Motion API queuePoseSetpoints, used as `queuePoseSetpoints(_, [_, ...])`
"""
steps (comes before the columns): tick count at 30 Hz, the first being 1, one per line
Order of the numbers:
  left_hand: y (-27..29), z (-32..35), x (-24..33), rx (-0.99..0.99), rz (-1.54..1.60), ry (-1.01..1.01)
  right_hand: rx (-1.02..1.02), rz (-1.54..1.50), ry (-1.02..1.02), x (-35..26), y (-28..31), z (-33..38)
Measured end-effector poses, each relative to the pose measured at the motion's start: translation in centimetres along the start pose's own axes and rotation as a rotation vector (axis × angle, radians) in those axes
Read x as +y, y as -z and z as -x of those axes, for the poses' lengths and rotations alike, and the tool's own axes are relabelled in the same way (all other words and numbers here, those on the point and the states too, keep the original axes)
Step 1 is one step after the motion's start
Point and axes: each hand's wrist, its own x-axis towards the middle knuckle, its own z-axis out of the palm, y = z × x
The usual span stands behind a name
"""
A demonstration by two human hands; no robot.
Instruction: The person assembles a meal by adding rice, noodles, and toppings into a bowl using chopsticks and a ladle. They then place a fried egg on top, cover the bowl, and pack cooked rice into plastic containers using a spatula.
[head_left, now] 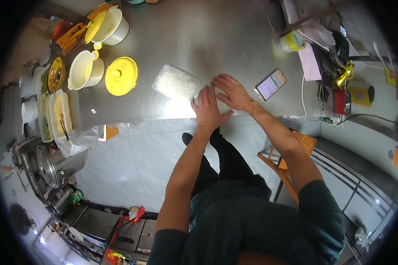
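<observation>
My left hand [210, 111] lies flat near the front edge of the steel table, fingers stretched out and thumb apart. Close beside it, my right hand [233, 92] rests with its fingers extended to the left. Under and between the fingers is a pale, flat, see-through thing [213, 92], mostly covered, so its kind is unclear. Just left of the hands sits a clear plastic container [177, 82], shallow and rectangular, with bright glare on it. Neither hand is wrapped round anything.
A phone [271, 84] with a lit screen lies to the right, near a tape roll [292, 41]. Left are a yellow lid [121, 76], a white pot [86, 70] and food tubs [59, 115]. A wooden chair [292, 154] stands by my right arm.
</observation>
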Motion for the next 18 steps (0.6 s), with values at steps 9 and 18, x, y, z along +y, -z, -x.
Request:
queuePoseSetpoints(9, [-1.9,8.6,-2.8,0.334,0.810,0.602,-0.015,0.240,-0.345,-3.8,2.7,3.4])
queuePoseSetpoints(18, [-2.3,3.5,-2.7,0.375,0.644,0.508,-0.205,0.214,-0.046,-6.3,1.5,-0.5])
